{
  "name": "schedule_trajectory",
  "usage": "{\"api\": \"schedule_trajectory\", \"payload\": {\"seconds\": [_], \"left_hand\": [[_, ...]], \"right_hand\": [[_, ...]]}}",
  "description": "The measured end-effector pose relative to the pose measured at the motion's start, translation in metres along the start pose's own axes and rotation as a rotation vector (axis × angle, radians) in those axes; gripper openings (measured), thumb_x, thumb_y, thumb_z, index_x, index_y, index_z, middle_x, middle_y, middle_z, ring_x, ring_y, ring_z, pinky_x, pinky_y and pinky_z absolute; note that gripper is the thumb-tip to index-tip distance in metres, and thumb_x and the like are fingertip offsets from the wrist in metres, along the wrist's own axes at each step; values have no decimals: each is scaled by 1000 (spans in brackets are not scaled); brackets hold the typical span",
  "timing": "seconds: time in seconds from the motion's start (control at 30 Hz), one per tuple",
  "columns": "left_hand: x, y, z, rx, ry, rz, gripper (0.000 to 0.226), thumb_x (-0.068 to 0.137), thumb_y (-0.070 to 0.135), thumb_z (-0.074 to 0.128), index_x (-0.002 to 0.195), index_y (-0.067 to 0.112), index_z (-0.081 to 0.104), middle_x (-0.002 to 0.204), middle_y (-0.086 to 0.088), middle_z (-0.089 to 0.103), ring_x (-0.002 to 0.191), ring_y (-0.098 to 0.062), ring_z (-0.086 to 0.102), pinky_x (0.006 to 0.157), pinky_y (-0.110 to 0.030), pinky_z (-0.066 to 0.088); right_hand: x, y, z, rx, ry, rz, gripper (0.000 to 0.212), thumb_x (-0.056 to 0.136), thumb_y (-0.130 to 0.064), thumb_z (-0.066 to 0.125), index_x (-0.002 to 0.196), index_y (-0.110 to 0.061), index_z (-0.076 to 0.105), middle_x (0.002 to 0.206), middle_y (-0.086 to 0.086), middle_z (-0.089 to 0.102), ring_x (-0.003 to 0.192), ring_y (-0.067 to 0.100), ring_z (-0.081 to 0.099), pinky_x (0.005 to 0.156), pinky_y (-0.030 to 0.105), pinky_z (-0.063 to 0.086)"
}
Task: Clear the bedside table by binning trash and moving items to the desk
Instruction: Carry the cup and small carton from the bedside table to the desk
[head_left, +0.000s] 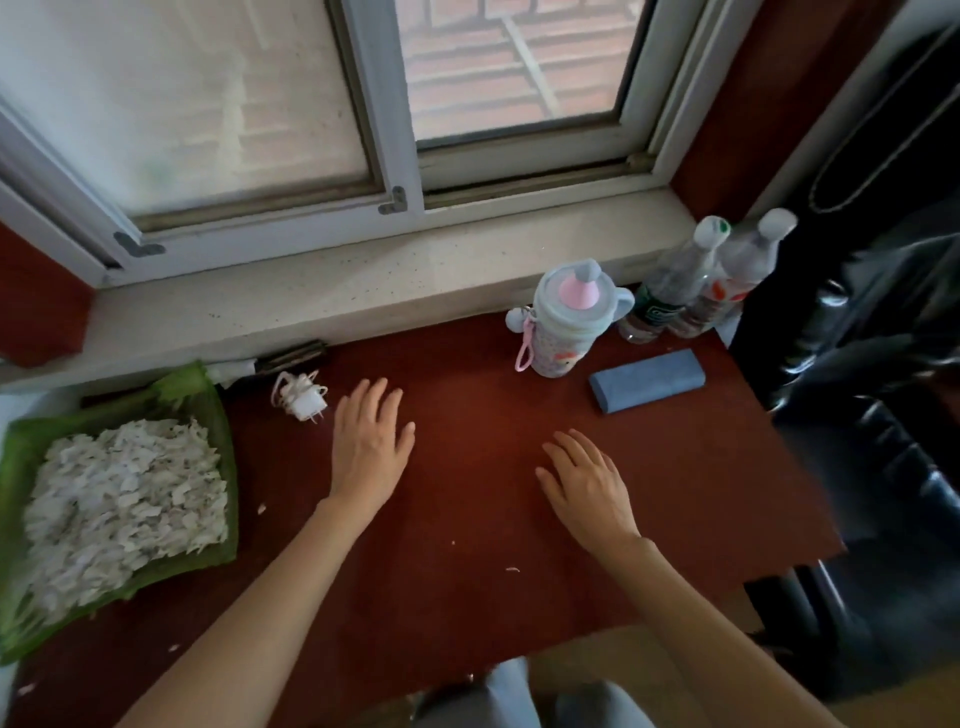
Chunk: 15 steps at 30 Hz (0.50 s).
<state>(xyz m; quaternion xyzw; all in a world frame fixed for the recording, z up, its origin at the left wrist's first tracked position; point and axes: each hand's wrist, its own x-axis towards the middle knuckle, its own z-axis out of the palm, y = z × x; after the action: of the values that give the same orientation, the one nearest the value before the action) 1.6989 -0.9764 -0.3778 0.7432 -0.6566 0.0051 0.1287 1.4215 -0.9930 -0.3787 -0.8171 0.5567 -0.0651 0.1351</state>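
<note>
Both my hands lie flat on a dark red tabletop below a window. My left hand rests palm down with straight fingers, just right of a white charger plug with a wound cable. My right hand rests palm down nearer the middle, holding nothing. Beyond it stands a pastel drinking bottle with a pink spout and strap. A blue rectangular case lies to its right. Two clear plastic bottles stand in the far right corner.
A green tray heaped with white flakes fills the table's left side. A pale stone windowsill runs behind the table. A black chair or bag stands right of the table. Small white scraps dot the surface.
</note>
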Motion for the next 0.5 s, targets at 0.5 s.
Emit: {"api": "schedule_trajectory", "payload": {"seconds": [0.5], "left_hand": [[-160, 236, 6, -75, -219, 357, 46, 88, 33, 60, 128, 10, 56, 132, -11, 56, 127, -31, 47, 106, -48, 40]], "right_hand": [[-284, 117, -37, 31, 282, 488, 37, 93, -37, 43, 115, -16, 63, 124, 1, 62, 125, 21, 49, 99, 39, 42]]}}
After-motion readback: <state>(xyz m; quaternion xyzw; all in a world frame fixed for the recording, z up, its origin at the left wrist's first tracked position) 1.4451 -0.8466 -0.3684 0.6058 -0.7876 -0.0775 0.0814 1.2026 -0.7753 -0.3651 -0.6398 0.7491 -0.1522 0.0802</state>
